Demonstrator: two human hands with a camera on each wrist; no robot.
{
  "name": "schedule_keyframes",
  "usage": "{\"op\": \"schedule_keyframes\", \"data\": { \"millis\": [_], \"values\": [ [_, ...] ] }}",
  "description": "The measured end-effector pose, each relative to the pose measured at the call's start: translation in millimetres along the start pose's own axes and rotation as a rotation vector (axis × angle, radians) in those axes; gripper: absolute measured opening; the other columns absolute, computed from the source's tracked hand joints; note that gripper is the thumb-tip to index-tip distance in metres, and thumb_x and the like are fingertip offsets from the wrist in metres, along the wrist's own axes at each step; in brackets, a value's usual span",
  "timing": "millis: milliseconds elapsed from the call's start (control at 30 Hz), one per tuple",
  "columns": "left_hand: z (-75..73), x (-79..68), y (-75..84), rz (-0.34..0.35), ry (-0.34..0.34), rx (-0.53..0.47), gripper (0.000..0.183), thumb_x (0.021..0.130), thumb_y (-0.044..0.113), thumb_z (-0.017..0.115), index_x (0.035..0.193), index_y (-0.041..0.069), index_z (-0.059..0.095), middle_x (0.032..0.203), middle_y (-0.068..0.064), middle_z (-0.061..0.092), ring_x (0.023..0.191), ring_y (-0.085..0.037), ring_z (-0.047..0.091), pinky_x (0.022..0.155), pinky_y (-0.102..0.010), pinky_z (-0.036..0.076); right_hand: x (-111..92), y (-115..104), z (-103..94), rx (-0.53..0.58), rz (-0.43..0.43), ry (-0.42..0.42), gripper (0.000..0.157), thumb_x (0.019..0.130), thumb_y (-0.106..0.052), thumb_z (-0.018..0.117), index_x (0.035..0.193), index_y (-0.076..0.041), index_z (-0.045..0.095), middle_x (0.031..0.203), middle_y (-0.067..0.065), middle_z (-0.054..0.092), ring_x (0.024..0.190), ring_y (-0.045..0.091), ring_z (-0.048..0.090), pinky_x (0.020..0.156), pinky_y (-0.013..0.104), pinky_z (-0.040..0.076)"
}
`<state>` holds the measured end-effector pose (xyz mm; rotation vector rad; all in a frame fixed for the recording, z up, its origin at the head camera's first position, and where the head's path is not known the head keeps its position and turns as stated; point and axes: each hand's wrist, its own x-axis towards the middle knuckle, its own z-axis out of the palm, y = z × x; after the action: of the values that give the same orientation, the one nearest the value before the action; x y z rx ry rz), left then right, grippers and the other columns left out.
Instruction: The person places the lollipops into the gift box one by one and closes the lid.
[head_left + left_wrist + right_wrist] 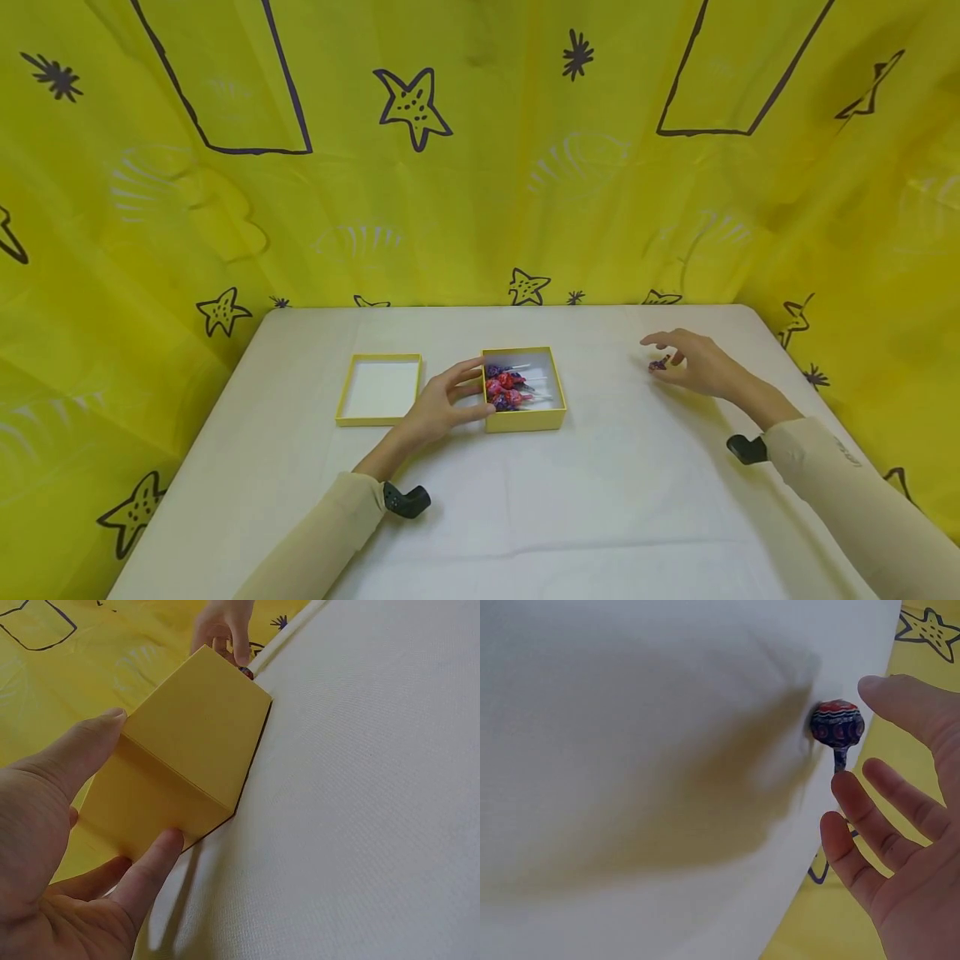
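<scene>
A yellow box (525,422) stands in the middle of the white table, with several wrapped lollipops (506,382) lying inside, sticks pointing right. My left hand (441,400) is at its left side, fingers spread and fairly straight. In the left wrist view, the thumb touches an edge of the box (199,724) and a fingertip rests on its wall. Farther right, my right hand (701,364) hovers around a single lollipop (659,364). The right wrist view shows this purple and red lollipop (838,724) on the cloth, its stick end at a fingertip and the thumb apart from it.
A yellow-rimmed box lid (378,422) lies left of the box, its white inside facing up. White cloth covers the table (570,517), faintly creased near the front. A yellow patterned curtain (480,192) surrounds the table's back and sides. Each wrist wears a black device (407,501).
</scene>
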<state>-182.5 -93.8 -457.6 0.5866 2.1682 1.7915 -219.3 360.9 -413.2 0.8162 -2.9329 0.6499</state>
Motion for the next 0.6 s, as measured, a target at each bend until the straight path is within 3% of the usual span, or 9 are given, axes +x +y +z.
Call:
{"op": "schedule_keyframes", "data": {
  "millis": [600],
  "values": [
    [0.0,1.1,-1.5,-0.033,0.009,-0.010,0.081,0.089,0.012,0.082,0.158,0.014,0.040,0.156,-0.017,0.045,0.138,-0.035,0.052,0.112,-0.049,0.044,-3.8,6.9,9.1,-0.013,0.046,-0.042,0.035,0.084,0.002,0.081,0.117,-0.001,0.072,0.101,0.009,0.070,0.085,0.024,0.063,0.076,0.042,0.056]
  ]
}}
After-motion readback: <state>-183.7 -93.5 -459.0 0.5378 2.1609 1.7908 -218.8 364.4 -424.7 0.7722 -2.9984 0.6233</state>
